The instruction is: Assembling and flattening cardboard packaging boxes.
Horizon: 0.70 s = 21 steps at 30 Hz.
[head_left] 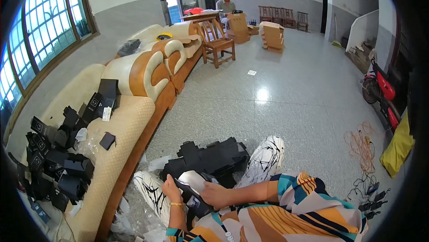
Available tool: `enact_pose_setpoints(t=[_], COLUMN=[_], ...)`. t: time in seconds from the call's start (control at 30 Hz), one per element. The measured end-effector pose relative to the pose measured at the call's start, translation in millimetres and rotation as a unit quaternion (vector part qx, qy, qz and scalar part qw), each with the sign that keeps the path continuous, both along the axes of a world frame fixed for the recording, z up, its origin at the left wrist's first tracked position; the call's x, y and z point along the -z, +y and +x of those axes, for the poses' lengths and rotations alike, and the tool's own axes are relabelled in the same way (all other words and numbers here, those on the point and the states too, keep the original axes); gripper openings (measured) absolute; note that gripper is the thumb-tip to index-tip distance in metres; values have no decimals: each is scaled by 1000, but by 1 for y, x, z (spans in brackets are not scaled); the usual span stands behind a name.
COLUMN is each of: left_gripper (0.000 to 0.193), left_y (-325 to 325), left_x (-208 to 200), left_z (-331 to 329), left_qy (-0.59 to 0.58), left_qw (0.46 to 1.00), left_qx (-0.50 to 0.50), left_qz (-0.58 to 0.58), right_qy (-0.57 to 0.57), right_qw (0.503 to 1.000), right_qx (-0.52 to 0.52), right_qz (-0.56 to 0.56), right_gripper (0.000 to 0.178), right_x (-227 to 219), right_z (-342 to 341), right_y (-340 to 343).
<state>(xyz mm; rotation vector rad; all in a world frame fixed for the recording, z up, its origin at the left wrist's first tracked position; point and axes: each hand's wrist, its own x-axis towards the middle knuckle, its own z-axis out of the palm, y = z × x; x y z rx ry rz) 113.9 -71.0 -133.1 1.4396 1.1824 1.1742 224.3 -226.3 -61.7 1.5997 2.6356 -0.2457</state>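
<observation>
In my lap is a black item (pixel 194 201) with a pale print on it; its exact kind is hard to make out. A white sheet-like piece (pixel 192 180) rises from its far side. My left hand (pixel 171 189), with a gold bracelet at the wrist, is closed on the item's left edge. On the right, my right hand (pixel 216 196) is closed in a fist at the item's edge and the white piece. Just beyond both hands, between my knees, lies a pile of flat black cardboard pieces (pixel 210 158) on the floor.
On the sofa (pixel 129 112) at left lie several black boxes (pixel 73 170) and a small dark pouch (pixel 107 141). Clear plastic wrap (pixel 129 210) covers floor beside it. Cables (pixel 368 193) and a red scooter (pixel 382 87) are at right. A person (pixel 225 5) sits behind cartons (pixel 272 36).
</observation>
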Motion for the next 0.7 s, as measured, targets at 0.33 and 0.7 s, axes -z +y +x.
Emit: enact_pose_setpoints(t=[0.33,0.7], left_gripper=[51,52], left_y=[12,7], left_x=[30,40], left_z=[-23,-31], left_qy=[15,42], left_qw=[998,994], left_qx=[-68,-91], left_qz=[-5,-41], right_qy=[39,34], right_qw=[991,979], right_qx=[76,72], right_qz=[99,187], right_gripper=[38,15], right_x=[1,20], right_z=[-12,-12], right_y=[-2,3])
